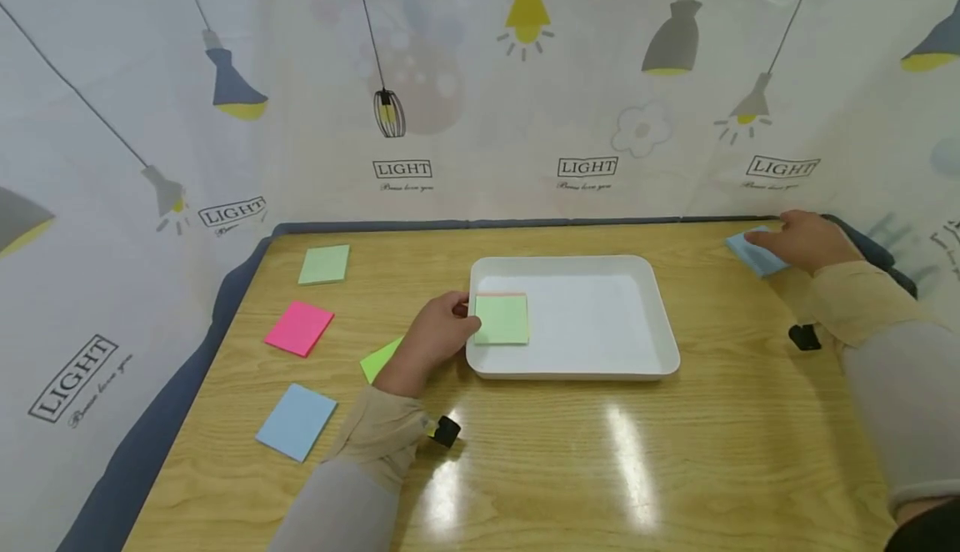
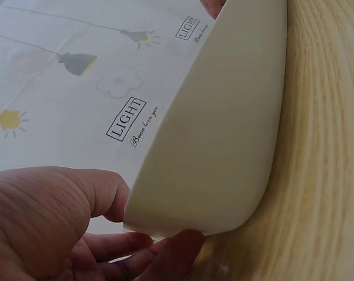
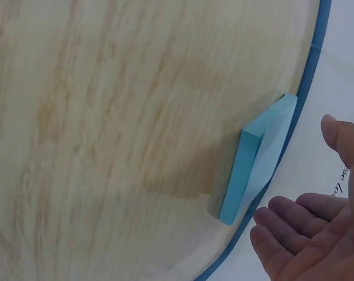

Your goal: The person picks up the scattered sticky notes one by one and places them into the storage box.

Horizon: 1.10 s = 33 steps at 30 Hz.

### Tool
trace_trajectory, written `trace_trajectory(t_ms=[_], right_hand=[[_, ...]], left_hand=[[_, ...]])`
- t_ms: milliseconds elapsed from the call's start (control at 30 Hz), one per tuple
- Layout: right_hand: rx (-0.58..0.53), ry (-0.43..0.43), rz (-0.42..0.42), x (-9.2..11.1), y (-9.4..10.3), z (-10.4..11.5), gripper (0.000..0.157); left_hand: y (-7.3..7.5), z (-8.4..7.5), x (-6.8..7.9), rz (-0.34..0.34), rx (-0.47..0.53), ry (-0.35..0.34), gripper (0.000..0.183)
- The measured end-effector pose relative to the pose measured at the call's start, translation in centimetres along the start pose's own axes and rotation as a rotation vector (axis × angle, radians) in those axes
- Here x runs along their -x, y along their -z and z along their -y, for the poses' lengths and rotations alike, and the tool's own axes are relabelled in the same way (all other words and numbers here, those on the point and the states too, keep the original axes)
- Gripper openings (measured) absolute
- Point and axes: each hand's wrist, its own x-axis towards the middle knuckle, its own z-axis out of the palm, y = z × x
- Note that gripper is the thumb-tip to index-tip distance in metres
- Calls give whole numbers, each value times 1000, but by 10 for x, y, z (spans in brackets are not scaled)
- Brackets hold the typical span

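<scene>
My left hand (image 1: 438, 331) grips the left wall of a white tray (image 1: 592, 318), thumb at the rim and fingers on the outside. In the left wrist view the tray's outer wall (image 2: 217, 129) fills the middle. Just inside the tray, beside that thumb, lies a light green sticky note pad (image 1: 501, 320) with a thin pink edge showing behind it. My right hand (image 1: 813, 239) reaches to a blue sticky note pad (image 1: 756, 253) near the table's far right edge. In the right wrist view the thumb and fingers are spread around a gap beside the blue pad (image 3: 253, 164).
On the left of the wooden table (image 1: 562, 460) lie a pale green pad (image 1: 324, 264), a pink pad (image 1: 299, 328) and a blue pad (image 1: 297, 422). A lime green pad (image 1: 378, 360) is partly hidden behind my left wrist. A printed curtain (image 1: 480, 143) borders the far edge.
</scene>
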Motion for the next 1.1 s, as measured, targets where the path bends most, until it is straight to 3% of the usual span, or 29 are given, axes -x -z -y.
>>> trace_trajectory(t_ms=[200, 400, 700, 1100], right_hand=[[35, 3, 57, -12, -6, -2, 123], [85, -1, 50, -18, -8, -2, 119], [71, -66, 50, -19, -14, -10, 123], [79, -57, 6, -18, -13, -5, 117]], left_hand=[[1, 0, 0, 0, -3, 3, 51], [1, 1, -1, -2, -1, 1, 51], [1, 2, -3, 15, 2, -2, 52], [4, -3, -1, 11, 3, 13, 52]])
